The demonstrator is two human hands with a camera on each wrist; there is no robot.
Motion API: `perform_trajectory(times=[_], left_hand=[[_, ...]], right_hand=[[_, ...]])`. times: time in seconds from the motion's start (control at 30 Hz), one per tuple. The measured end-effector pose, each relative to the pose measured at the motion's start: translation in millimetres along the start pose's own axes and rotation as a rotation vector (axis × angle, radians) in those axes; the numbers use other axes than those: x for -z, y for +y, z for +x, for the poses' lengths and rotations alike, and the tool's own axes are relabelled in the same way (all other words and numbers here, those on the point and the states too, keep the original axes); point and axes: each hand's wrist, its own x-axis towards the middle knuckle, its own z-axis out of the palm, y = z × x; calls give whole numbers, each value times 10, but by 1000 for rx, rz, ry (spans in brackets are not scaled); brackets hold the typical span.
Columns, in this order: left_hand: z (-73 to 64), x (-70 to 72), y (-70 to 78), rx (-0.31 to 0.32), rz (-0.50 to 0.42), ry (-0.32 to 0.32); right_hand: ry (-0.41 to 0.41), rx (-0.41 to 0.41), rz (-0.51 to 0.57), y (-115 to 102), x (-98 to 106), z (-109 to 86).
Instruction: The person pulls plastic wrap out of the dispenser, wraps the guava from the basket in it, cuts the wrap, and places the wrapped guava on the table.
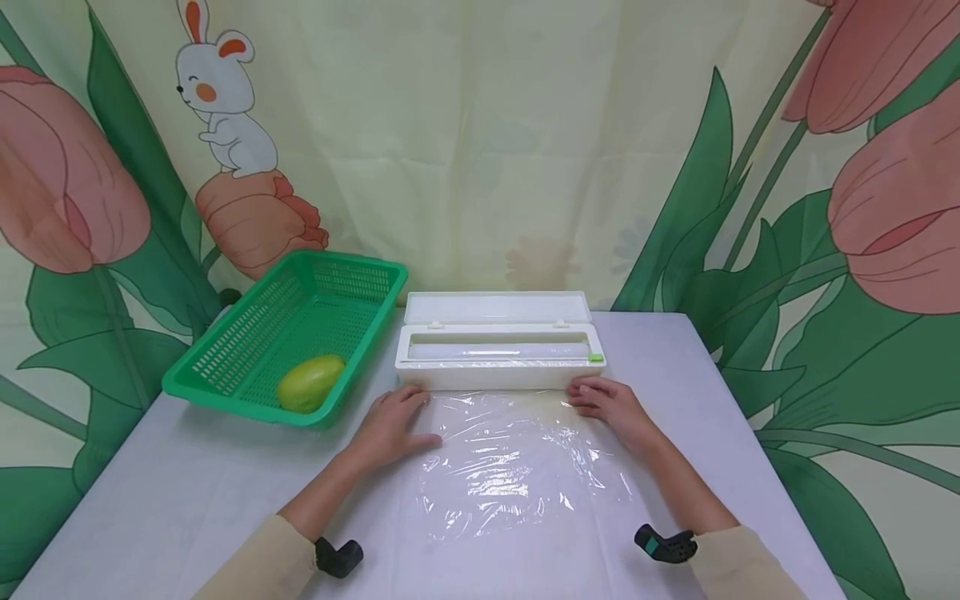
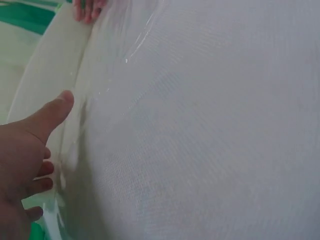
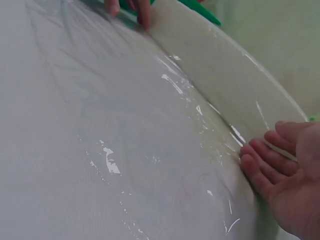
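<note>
A white cling film dispenser box [image 1: 498, 378] stands mid-table with its lid [image 1: 498, 307] swung open to the back. Inside lies the film roll [image 1: 495, 351], and a small green slider [image 1: 596, 357] sits at the right of the front rim. A wrinkled sheet of clear cling film [image 1: 495, 471] runs from the box over the tabletop toward me. At the box's front left corner is my left hand [image 1: 388, 427], thumb spread away and fingers loosely bent. My right hand [image 1: 611, 408] has its fingertips at the front right corner. In the right wrist view, film lies along the box front beside the fingers [image 3: 265, 165].
A green plastic basket [image 1: 247, 407] stands at the left, holding a yellow-green oval fruit [image 1: 311, 383]. White cloth covers the table [image 1: 660, 358]. Behind it hangs a printed curtain [image 1: 525, 150] with tulips and a rabbit.
</note>
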Motion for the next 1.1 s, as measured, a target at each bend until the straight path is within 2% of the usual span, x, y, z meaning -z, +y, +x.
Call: perform_trajectory(times=[0.07,0.13,0.23,0.3,0.37,0.5,0.6,0.7,1.1], left_hand=[[1,7,51,-8,14,4],[9,14,151,-24,22,-6],[21,8,367,-88,1,-49],[24,-26,509,-167,3,-102],[15,-75,625,-260,24,-176],[-39,-179,738,-415,106,-361],[-100,-196,750,-444,130,-477],[-141,-177,733,-450,138,-520],[-258,-149,592,-557,178,-473]], right_hand=[[4,32,-93,1,6,-32],[10,91,-249,-13,2,-78],[8,209,-511,-46,-17,-144],[-11,279,-635,-57,-28,-171],[-43,319,-714,-55,-36,-189],[-112,312,-847,-9,-26,-214],[-161,275,-898,42,0,-228],[-189,257,-902,87,36,-237],[-209,277,-941,149,133,-251]])
